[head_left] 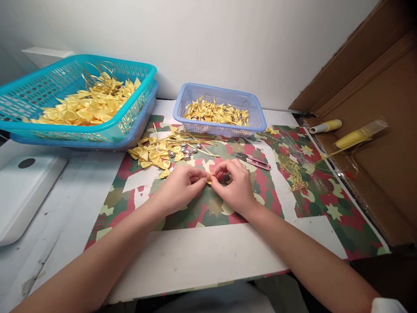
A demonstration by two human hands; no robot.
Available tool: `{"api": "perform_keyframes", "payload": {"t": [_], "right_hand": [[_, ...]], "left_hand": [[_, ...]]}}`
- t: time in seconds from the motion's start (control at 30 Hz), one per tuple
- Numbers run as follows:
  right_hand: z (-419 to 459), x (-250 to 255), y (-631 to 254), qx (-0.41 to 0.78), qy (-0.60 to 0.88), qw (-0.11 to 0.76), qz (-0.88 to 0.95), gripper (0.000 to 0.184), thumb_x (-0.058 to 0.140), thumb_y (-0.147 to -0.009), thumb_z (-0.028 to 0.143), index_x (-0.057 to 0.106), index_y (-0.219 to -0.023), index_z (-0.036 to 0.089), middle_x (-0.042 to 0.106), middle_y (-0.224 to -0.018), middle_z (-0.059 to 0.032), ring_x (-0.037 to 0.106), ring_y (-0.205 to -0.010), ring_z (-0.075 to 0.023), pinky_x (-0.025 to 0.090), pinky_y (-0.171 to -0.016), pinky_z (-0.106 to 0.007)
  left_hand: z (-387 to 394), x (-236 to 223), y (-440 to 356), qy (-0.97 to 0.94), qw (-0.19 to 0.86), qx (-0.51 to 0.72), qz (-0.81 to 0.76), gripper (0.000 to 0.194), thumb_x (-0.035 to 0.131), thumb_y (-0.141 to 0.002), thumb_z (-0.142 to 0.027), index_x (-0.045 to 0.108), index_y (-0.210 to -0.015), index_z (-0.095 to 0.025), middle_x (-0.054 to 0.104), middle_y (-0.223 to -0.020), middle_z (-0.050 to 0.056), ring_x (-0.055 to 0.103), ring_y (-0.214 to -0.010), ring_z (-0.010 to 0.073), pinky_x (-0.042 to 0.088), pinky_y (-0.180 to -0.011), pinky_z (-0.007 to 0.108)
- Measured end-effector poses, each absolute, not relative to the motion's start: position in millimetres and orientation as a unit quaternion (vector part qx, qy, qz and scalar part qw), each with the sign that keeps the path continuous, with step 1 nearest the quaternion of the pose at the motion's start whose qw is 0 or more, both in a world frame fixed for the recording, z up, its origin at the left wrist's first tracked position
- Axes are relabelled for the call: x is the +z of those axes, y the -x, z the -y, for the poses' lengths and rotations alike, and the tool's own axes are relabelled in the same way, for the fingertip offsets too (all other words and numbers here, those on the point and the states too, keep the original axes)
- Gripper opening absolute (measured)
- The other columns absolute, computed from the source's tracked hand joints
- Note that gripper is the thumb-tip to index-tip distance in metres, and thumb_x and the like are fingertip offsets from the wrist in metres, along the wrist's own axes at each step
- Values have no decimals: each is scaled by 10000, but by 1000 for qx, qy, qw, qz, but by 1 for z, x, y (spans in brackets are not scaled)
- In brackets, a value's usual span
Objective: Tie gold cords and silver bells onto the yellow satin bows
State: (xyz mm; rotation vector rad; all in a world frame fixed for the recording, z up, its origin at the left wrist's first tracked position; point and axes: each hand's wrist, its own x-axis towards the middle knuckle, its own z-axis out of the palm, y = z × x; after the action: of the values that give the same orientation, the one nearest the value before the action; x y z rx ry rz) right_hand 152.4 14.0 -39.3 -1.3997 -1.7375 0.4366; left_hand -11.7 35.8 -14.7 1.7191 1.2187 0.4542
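Observation:
Over the patterned sheet, my left hand and my right hand meet fingertip to fingertip. Both pinch a small yellow ribbon bow, mostly hidden by the fingers; a thin strand pokes up from it. Just beyond my left hand lies a loose pile of yellow ribbon bows with gold cords. Several small silver bells sit at that pile's right side. Thread snips with a pink handle rest beyond my right hand.
At the left, a turquoise basket full of yellow bows stands in a blue one. A lilac basket of corded bows is at the back. A white device lies left. Thread scraps, yellow spools and cardboard are right.

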Motion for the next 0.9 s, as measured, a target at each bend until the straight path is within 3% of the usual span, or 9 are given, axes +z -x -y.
{"api": "perform_keyframes", "payload": {"t": [0.23,0.4,0.7,0.9], "right_hand": [[-12,-36,-151,167,559,431,689,167,619,-681,118,524,-716,251,621,-714,22,575,-711,-179,450,-786,-369],[-10,-39,-150,72,548,434,712,172,603,-692,103,522,-720,252,614,-646,31,581,-696,-183,399,-802,-377],[-16,-44,-152,-109,504,446,731,180,558,-721,56,513,-749,227,588,-595,57,554,-652,-148,345,-798,-360],[-15,-42,-152,-59,504,466,725,179,587,-746,74,507,-780,230,600,-627,60,574,-650,-142,366,-801,-359]], "left_hand": [[-35,-14,10,-670,503,200,-508,273,585,-774,-344,735,-892,-148,642,-619,19,536,-541,129,386,-459,208],[-33,-14,8,-670,489,226,-512,267,580,-791,-354,745,-847,-151,630,-595,13,505,-520,115,372,-454,198],[-29,-5,7,-591,585,222,-510,383,600,-759,-406,748,-1000,-149,603,-579,-5,414,-454,81,295,-424,191],[-30,-8,11,-549,612,220,-525,428,644,-721,-422,740,-1038,-150,617,-578,11,461,-473,106,285,-413,195]]}}
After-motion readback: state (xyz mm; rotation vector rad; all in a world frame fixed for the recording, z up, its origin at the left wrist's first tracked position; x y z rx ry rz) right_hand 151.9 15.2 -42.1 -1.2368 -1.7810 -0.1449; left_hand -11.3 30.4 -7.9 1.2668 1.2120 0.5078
